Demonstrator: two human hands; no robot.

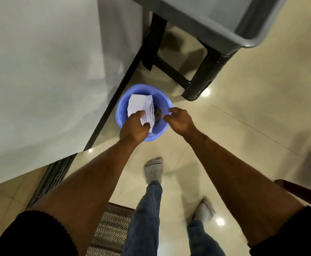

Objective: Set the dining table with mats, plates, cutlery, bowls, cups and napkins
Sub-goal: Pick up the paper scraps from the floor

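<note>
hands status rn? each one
Left hand: grips the white paper over the blue bowl.
Right hand: fingers curled at the bowl's rim; grip cannot be told.

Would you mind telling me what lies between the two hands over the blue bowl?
In the head view, a small dark lump sits inside the blue bowl, between the left hand and right hand.

One blue bowl (122, 109) sits in the middle of the frame. One white paper (139, 104) and one small dark lump (158, 114) are inside it. Two hands show, the left hand (134, 129) and the right hand (179, 120). Two socked feet (153, 169) stand lower down. One striped mat (110, 228) lies at the bottom.
</note>
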